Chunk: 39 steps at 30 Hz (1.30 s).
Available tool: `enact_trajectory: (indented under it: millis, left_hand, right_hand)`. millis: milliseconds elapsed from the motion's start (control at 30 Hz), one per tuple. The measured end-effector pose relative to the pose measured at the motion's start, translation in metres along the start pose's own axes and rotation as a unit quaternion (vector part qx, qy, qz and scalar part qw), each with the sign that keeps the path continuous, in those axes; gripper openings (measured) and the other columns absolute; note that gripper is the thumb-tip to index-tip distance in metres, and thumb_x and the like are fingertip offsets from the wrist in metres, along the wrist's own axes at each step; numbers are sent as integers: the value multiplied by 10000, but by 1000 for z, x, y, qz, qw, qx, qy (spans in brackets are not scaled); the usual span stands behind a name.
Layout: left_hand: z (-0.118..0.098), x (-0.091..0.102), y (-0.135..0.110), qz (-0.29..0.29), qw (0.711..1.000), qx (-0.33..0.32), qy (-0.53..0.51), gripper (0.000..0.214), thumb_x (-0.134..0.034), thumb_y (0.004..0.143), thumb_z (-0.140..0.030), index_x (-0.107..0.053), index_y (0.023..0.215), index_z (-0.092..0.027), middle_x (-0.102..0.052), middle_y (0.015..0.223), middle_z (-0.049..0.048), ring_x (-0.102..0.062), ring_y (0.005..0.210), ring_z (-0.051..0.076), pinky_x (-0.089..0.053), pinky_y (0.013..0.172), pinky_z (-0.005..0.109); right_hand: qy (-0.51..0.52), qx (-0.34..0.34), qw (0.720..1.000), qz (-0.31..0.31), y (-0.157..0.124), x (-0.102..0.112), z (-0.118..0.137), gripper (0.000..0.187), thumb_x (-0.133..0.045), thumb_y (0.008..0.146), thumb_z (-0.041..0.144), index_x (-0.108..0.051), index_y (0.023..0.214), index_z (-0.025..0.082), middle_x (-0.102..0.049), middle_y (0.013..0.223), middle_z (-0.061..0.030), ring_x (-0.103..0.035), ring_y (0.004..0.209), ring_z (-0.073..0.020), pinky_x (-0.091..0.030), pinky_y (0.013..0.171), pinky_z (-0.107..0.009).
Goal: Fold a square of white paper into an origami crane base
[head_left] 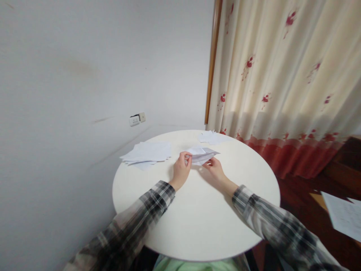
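A folded sheet of white paper point(203, 155) is held between my two hands just above the round white table point(197, 218). My left hand point(182, 168) pinches its left end between thumb and fingers. At the lower right edge, my right hand point(215, 169) grips the same paper, its fingertips partly hidden beneath it. The paper's layers stand slightly apart, so its exact shape is hard to make out.
To the left lies a stack of white paper sheets point(148, 151). Several folded paper pieces point(213, 137) rest at the table's far edge. Behind are a wall with a socket point(134, 120) and a flowered curtain point(282, 82). Printed sheets point(342, 214) lie low at right.
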<state>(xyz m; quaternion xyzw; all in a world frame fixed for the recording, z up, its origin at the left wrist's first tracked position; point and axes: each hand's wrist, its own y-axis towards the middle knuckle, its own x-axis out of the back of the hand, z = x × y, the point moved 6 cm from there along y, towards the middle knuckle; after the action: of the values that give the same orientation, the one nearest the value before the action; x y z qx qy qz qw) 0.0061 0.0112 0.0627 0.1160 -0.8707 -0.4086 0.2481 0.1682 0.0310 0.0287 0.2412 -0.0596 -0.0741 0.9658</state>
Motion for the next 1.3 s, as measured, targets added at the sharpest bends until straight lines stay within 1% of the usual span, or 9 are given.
enact_trajectory:
  millis: [200, 300, 433, 667, 800, 933, 1033, 1167, 1300]
  left_hand:
    - [1, 0, 0, 0, 1000, 3, -18, 141, -461, 824, -182, -467, 964, -185, -586, 864, 28, -557, 734, 126, -420, 634, 231]
    - [1, 0, 0, 8, 1000, 0, -20, 133, -446, 835, -194, -485, 962, -186, -589, 866, 27, -554, 731, 126, -420, 633, 233]
    - [-1, -4, 1, 37, 999, -24, -11, 115, -457, 825, -178, -534, 910, -188, -587, 841, 13, -542, 704, 116, -420, 639, 225]
    - [-4, -7, 0, 60, 996, -64, 6, 150, -543, 743, -107, -557, 867, -189, -566, 808, -9, -505, 640, 102, -421, 657, 229]
    - [-5, -7, 0, 63, 996, -70, 12, 144, -559, 735, -103, -550, 853, -185, -551, 816, -9, -488, 635, 101, -412, 647, 227]
    - [-1, -9, 0, 65, 996, -54, 36, 82, -562, 734, -125, -532, 789, -179, -527, 744, -19, -476, 641, 109, -390, 618, 225]
    - [1, -9, 1, 64, 996, -47, 43, 49, -560, 741, -158, -524, 769, -178, -515, 709, -23, -472, 639, 112, -381, 611, 229]
    - [0, -11, 0, 72, 995, -50, 40, 33, -548, 747, -170, -516, 750, -176, -508, 687, -24, -469, 632, 112, -376, 612, 234]
    - [-3, -12, -1, 79, 995, -56, 19, 30, -531, 765, -192, -513, 748, -175, -513, 690, -22, -477, 634, 111, -384, 618, 233]
  right_hand:
    - [30, -1, 999, 36, 1, -6, 0, 220, -624, 544, 227, -625, 752, 157, -669, 743, -33, -567, 633, -160, -454, 627, -293]
    - [30, -1, 999, 45, 0, -7, 0, 206, -612, 556, 229, -631, 751, 163, -673, 748, -35, -570, 645, -168, -453, 618, -292]
    - [17, 3, 1000, 26, -1, -3, 1, 199, -586, 591, 248, -636, 766, 168, -668, 752, -34, -564, 652, -167, -445, 608, -282]
    - [11, 11, 1000, -4, -1, 3, 5, 179, -553, 618, 250, -638, 755, 174, -653, 718, -20, -541, 639, -151, -430, 604, -266]
    - [8, 13, 1000, 21, -3, -1, 7, 157, -559, 638, 272, -637, 732, 174, -648, 723, -26, -548, 655, -156, -429, 618, -271]
    - [21, 13, 998, 57, -6, -5, 11, 160, -575, 657, 305, -629, 740, 179, -637, 753, -32, -556, 711, -165, -429, 635, -272]
    - [36, 16, 997, 71, -9, -8, 17, 192, -600, 658, 345, -617, 763, 185, -619, 758, -23, -550, 717, -153, -432, 634, -259]
    - [22, 24, 998, 56, -11, -8, 21, 279, -681, 582, 356, -600, 783, 180, -589, 752, -13, -531, 700, -141, -430, 594, -239]
    - [17, 28, 999, 38, -10, -6, 19, 240, -660, 606, 357, -577, 746, 180, -573, 724, -7, -523, 678, -137, -430, 589, -242]
